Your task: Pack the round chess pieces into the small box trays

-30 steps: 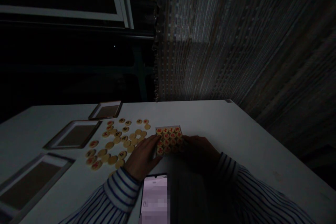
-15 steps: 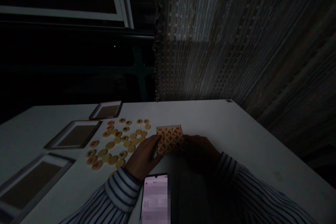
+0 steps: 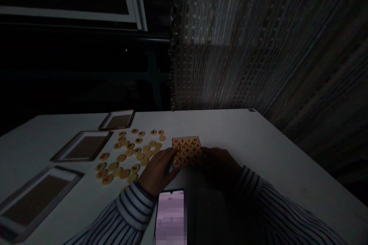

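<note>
A small square box [image 3: 186, 147] filled with round wooden pieces marked in red sits on the white table [image 3: 258, 141]. My left hand [image 3: 156, 172] rests at the box's left edge, fingers bent against it. In shadow at the right edge of the box is my right hand [image 3: 220, 164], its fingers curled toward the box and hard to make out. Several loose round pieces [image 3: 130, 155] with red or black marks lie scattered to the left of the box.
Three shallow framed trays [image 3: 83, 146] lie in a row along the left side of the table. A lit phone [image 3: 170, 216] sits near the front edge between my striped sleeves. A bead curtain [image 3: 258, 38] hangs behind the table.
Both hands and the box stay in place. The view has shifted very slightly.
</note>
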Demonstrator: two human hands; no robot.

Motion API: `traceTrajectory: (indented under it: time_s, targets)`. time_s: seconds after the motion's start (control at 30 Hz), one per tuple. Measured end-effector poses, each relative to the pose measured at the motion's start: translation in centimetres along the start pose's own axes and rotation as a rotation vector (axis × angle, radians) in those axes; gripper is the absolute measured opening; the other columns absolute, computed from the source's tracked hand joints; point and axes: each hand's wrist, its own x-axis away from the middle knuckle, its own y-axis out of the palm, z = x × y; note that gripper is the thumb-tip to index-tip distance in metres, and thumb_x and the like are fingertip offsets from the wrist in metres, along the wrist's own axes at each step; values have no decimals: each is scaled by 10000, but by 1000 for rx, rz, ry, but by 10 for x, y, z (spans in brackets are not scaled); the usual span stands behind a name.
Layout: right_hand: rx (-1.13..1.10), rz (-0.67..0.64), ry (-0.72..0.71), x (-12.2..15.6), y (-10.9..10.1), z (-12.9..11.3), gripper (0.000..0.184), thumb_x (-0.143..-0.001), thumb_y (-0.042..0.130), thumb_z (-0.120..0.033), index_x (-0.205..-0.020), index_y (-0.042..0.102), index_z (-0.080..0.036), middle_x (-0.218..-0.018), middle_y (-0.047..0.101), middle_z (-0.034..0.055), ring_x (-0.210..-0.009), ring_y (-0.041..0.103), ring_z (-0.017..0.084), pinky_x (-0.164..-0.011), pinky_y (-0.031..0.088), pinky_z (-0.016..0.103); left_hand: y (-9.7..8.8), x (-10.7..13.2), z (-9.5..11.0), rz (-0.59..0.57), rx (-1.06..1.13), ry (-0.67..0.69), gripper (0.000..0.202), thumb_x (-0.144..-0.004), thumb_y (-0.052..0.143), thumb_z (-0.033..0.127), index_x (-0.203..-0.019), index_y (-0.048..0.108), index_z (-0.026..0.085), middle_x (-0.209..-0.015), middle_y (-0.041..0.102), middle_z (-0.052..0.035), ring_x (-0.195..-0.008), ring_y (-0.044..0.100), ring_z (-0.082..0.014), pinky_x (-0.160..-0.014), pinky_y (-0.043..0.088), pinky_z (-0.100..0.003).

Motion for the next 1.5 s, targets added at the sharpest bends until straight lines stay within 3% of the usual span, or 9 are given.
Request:
traceTrajectory:
  time_s: [0.27,0.4,0.67,0.93,1.5]
  targets:
    - [-26,6,53,-1,-3,-2,438,-752,478,-430,-1152,486,-250,-944,633,66,-830,587,208,-685,402,278,1,0,1,7,-5,13,509,-727,548,273,-1206,392,203,-1192,498,-101,-1104,458,-229,-924,393,-427]
    - [-82,27,6,0,-4,2,511,-709,510,-500,-1165,472,-274,-974,631,49,-850,588,213,-699,409,285,0,0,1,31,-6,25,521,-721,559,331,-1200,401,202,-1184,506,-95,-1083,468,-228,-918,391,-427]
    - [-56,55,-62,-1,6,13,477,-742,475,-458,-1150,498,-211,-1100,582,80,-975,532,211,-792,389,319,0,0,-1,63,-27,30,479,-714,564,351,-1158,465,201,-1147,535,-90,-1051,491,-225,-904,400,-417]
    - [-30,171,-94,2,17,17,422,-767,446,-447,-1095,532,-197,-1027,606,72,-932,532,188,-795,382,328,0,0,0,74,-38,35,461,-718,559,353,-1148,481,207,-1144,541,-92,-1053,495,-222,-909,397,-420]
    - [-36,115,-39,-3,9,13,513,-804,364,-517,-1193,458,-196,-1117,547,91,-968,495,196,-807,368,337,0,0,1,57,-54,32,446,-734,536,370,-1139,488,188,-1154,531,-97,-1053,490,-226,-914,389,-419]
